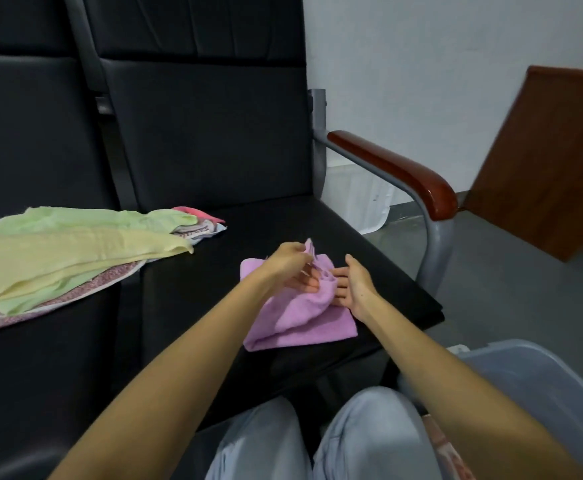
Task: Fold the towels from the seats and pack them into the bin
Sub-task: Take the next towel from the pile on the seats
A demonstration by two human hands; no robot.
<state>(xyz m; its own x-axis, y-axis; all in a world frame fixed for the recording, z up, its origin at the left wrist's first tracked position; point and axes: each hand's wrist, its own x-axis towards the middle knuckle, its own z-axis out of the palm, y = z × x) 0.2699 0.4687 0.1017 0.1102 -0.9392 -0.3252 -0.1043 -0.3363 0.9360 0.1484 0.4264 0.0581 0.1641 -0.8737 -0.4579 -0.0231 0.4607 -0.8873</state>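
The purple towel [304,327] lies half-folded on the right-hand seat [369,258], dead ahead at 12 o'clock from the person's knees. The left hand [292,268] pinches a raised corner of it between thumb and fingers. The right hand [354,285] is spread flat, fingers straight, touching the towel's edge at its 3 o'clock side.

The likeliest slip: the lifted corner is held at one point only, so the soft cloth could sag or twist and the fold land crooked, leaving a lumpy bundle. The seat looks slick, and a pull toward 6 o'clock could drag the whole towel off the front edge. The flat right hand pins nothing firmly, so layers may slide apart when lifted.

The pile of unfolded towels [58,258], green, yellow and pink, waits at 10 o'clock on the next seat. The grey bin [542,375] sits at 4 o'clock beside the right arm. A pink patterned cloth [440,441] shows inside its near corner; the rest of its inside is hidden
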